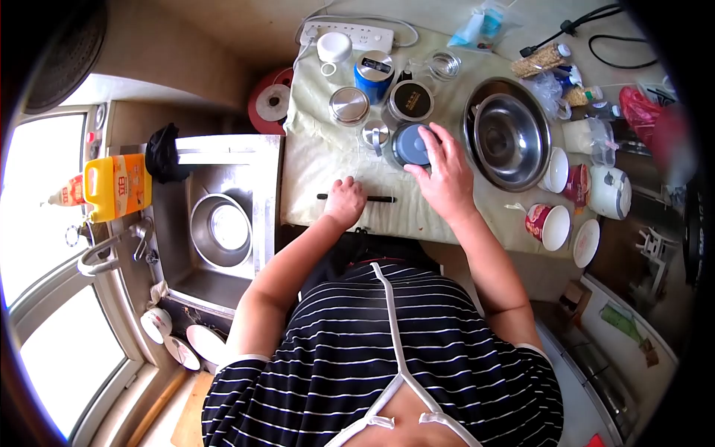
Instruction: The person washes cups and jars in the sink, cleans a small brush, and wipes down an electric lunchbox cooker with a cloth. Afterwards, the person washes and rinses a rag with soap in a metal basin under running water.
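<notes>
My right hand (445, 170) is at the right side of a round container with a blue-grey lid (410, 145), thumb and fingers curved around its edge. Close to the table's front edge, my left hand (346, 201) rests with curled fingers over the middle of a black pen (383, 199), whose two ends stick out on either side. Just behind the lidded container stand a jar with a black-and-gold top (412, 100), a small glass jar with a metal clasp (375, 135) and a silver-lidded jar (349, 106).
Nested steel bowls (511, 139) sit right of my right hand, beside paper cups (549, 226). A blue jar (373, 77), a white-lidded jar (334, 48) and a power strip (350, 36) are at the back. The sink (205, 281) lies left.
</notes>
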`<state>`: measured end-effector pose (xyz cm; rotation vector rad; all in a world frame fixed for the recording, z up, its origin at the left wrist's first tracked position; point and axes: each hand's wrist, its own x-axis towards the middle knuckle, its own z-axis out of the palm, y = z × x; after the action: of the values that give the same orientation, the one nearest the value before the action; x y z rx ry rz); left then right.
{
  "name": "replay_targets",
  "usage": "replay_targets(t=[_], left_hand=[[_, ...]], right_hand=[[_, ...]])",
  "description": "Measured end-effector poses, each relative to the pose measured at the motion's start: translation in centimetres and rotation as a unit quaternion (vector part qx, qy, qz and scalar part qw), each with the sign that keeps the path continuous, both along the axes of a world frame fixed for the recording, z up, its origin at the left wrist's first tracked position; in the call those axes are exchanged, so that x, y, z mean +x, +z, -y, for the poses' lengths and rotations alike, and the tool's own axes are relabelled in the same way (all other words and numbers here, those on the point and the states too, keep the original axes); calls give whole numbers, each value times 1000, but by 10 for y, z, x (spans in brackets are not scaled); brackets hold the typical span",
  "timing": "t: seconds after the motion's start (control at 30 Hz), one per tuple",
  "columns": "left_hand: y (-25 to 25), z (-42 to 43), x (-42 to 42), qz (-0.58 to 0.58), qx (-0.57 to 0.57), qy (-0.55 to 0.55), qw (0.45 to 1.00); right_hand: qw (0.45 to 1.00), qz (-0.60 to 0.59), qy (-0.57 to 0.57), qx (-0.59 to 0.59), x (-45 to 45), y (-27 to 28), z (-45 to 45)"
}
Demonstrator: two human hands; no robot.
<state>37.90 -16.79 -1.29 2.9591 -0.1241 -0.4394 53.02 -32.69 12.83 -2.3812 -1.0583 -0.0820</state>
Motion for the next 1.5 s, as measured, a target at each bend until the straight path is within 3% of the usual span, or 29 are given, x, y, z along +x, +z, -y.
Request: replay_targets(t=[0.1, 0.17, 0.3, 0.37, 0.47, 0.57, 0.67, 0.77, 0.93, 1.03, 1.1, 1.17, 1.23, 1.3, 1.37, 1.4, 1.43, 1.5], left_hand=[[5, -1, -1, 6, 9, -16, 1000], [9, -2, -2, 45, -5, -7, 999], [26, -14, -2, 132, -4, 10, 991], [34, -19, -2, 121, -3, 29, 992], [50, -23, -3, 173, -49, 41, 983], [66, -22, -9, 200, -67, 58, 976], [72, -19, -17, 232, -67, 78, 967], [79, -19, -22, 294, -78, 80, 949], [87, -18, -41, 297, -47, 193, 934], [93, -14, -51, 409, -94, 402, 814], [96, -26, -63, 397, -207, 550, 705], [101, -52, -75, 401, -515, 623, 430], [102, -74, -94, 440, -523, 639, 352], [105, -91, -111, 459, -480, 653, 364], [88, -116, -146, 422, -588, 600, 341], [95, -122, -153, 433, -629, 583, 279], [91, -130, -163, 448, -616, 588, 271], [83, -143, -189, 460, -602, 603, 249]], right_hand=[[1000, 7, -17, 6, 3, 6, 2], [996, 78, 1, 30, 4, 10, 7], [994, 96, 19, 54, 7, 15, 6], [986, 124, 26, 110, 5, 24, 3], [964, 100, 146, 199, -9, 33, -4], [970, -36, 228, 79, -38, 19, -19], [962, -117, 217, -120, -49, -24, -21], [942, -163, 233, -178, -49, -48, -24], [930, -246, 246, -118, -53, -53, -45], [921, -249, 285, -91, -59, -50, -67], [904, -261, 329, -75, -68, -42, -87], [892, -270, 356, -74, -81, -42, -107], [875, -329, 353, -45, -97, -43, -125], [853, -335, 399, -15, -108, -40, -145], [790, -456, 386, -136, -123, -21, -169], [768, -491, 377, -165, -133, -23, -180], [776, -480, 398, -98, -146, -30, -189], [749, -515, 395, -135, -167, -35, -211]])
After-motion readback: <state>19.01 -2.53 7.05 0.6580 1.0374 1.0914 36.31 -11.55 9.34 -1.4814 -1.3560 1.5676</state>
